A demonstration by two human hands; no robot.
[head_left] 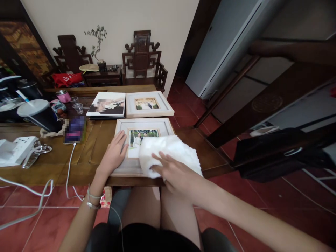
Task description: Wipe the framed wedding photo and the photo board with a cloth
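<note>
A light wooden picture frame [122, 125] with a wide pale mat lies flat on the table near its front edge, a photo of two people at its centre. My left hand [114, 151] lies on the frame's left side, fingers stretched out and fairly flat. Over the lower right part of the frame is a fluffy white cloth [173, 148], which hides that corner and part of the photo. My right hand [169, 169] grips the cloth and presses it on the frame, with fingers bent into the pile.
Behind lie a second picture frame [165, 105] and a photo album [106, 105]. At left on the wooden table [86, 171] are a black cup [39, 112] with a straw, a phone [75, 130] on a white cable, a power strip [18, 150] and a clear clip [35, 152].
</note>
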